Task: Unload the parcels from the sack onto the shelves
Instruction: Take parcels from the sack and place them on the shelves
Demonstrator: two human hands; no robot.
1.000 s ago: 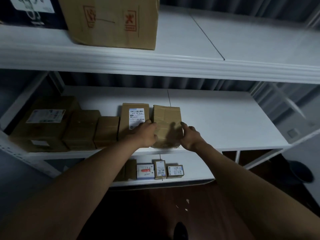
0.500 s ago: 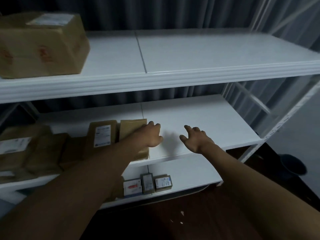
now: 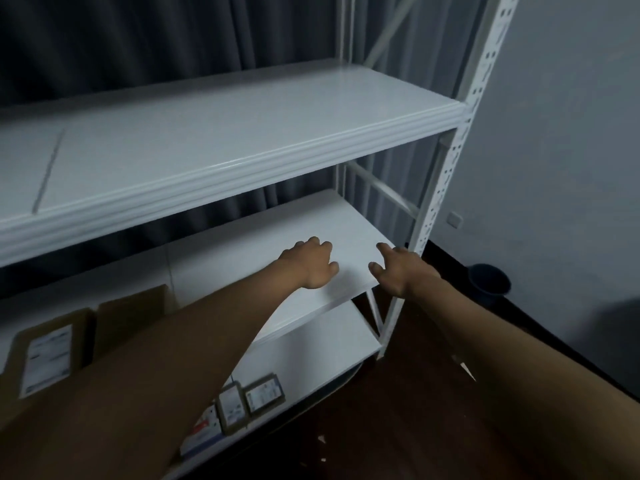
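Both of my hands hover empty over the right part of the white middle shelf (image 3: 242,258). My left hand (image 3: 311,265) has loosely curled fingers and holds nothing. My right hand (image 3: 398,268) is spread near the shelf's front right corner, also holding nothing. Two brown cardboard parcels stand at the far left of that shelf: a plain one (image 3: 131,317) and one with a white label (image 3: 48,358). My left forearm partly covers them. The sack is out of view.
The upper shelf (image 3: 242,133) is bare in this view. Small labelled boxes (image 3: 263,394) sit on the bottom shelf (image 3: 322,355). A perforated white upright (image 3: 446,181) frames the rack's right end. A dark bucket (image 3: 490,282) stands on the wooden floor by the grey wall.
Both hands let go of the brown parcel, which stays at the left of the middle shelf. The view and both hands have swung to the right, toward the rack's end.
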